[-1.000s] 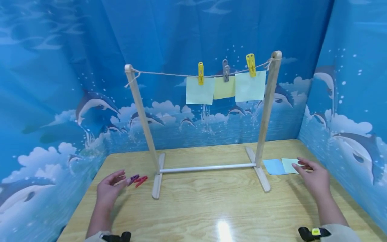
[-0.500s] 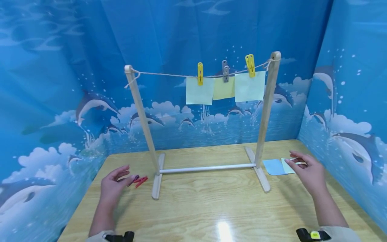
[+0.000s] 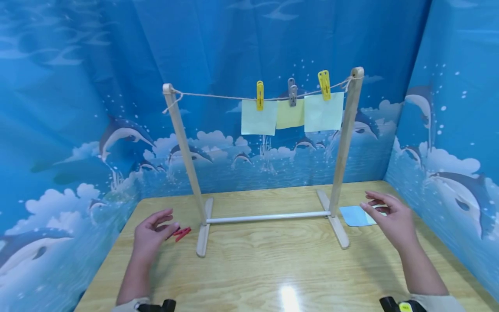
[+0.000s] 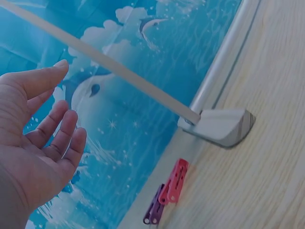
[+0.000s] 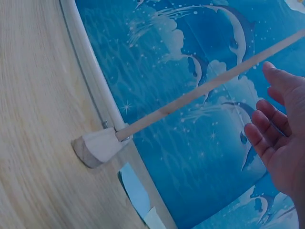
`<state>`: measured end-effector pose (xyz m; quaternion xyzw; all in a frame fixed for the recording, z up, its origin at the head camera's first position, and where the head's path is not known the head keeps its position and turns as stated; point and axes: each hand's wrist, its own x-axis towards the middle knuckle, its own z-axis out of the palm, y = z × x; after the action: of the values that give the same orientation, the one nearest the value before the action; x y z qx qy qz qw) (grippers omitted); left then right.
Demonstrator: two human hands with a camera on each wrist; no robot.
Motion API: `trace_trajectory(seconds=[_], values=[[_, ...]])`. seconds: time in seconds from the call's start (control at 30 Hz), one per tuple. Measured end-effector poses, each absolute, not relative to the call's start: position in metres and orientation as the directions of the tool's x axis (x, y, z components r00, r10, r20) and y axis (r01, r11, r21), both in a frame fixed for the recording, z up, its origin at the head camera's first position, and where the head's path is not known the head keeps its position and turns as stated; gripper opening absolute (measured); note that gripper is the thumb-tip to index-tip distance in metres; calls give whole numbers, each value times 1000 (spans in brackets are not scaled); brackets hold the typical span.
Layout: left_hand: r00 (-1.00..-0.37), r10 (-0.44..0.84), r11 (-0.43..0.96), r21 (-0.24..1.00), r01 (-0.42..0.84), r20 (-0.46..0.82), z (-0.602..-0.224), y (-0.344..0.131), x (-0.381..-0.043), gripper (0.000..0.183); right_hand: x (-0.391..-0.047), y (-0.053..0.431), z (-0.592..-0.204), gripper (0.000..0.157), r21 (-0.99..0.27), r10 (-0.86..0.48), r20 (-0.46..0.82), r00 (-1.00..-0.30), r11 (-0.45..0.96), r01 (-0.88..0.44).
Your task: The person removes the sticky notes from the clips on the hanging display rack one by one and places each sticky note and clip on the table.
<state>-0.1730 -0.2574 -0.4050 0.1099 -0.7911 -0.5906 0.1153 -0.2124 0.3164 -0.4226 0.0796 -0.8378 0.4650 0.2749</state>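
My left hand (image 3: 151, 237) hovers over the left of the table with loosely bent fingers and holds nothing. Below it lie a red clothespin (image 3: 182, 234) and a purple clothespin (image 4: 153, 207), side by side in the left wrist view; the head view mostly hides the purple one. Over on the right, my right hand (image 3: 394, 223) is raised, its relaxed fingers apart and without anything in them. It partly covers a pale green sticky note (image 5: 153, 219) beside a blue sticky note (image 3: 354, 216). Neither hand touches a clothespin or note.
A wooden rack (image 3: 185, 151) stands mid-table with a string (image 3: 214, 95) between its posts. Two pale green notes and a yellow note (image 3: 290, 118) hang there, under two yellow clothespins and a grey clothespin (image 3: 292, 92). Blue dolphin curtains enclose the table (image 3: 249, 264).
Both hands have drifted inward and slightly up: the left toward the right, the right toward the left. The notes and clothespins stay where they were.
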Motion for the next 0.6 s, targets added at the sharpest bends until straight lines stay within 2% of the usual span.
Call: trace_trajectory(seconds=[0.27, 0.6], values=[[-951, -300, 346, 938, -33, 77, -398, -250, -174, 57, -211, 305, -414, 36, -713, 72, 559, -826, 551, -434], [-961, -264, 325, 946, -6, 84, -386, -240, -172, 57, -211, 294, -408, 36, -703, 19, 575, -818, 523, -482]])
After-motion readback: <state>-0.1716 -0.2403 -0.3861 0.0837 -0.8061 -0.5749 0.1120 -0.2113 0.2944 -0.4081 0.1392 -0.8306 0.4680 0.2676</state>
